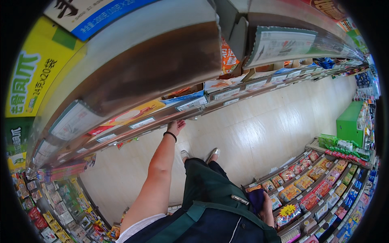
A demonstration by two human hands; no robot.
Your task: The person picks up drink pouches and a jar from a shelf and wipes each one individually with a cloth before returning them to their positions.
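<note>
My left hand [177, 127], with a dark band at the wrist, reaches to the edge of a lower store shelf [188, 113]; its fingertips show, but the shelf partly hides what it touches. At my side, my right hand [267, 209] is closed on a dark purple cloth [256, 199]. Near it a metallic clip [240, 199] sits on my dark green apron [209, 188]. Open cartons of packaged snacks, one with an orange snack packet [228, 57], stand on the shelves above my left hand. A yellow and red box [133, 112] lies to their left.
Light floor tiles [243, 127] run between the shelves. A rack of packaged bread and snacks [304, 182] stands at the lower right, with a green box [349, 121] beyond it. More hanging packets [67, 215] fill the lower left. Price tags [279, 45] project from the upper shelf.
</note>
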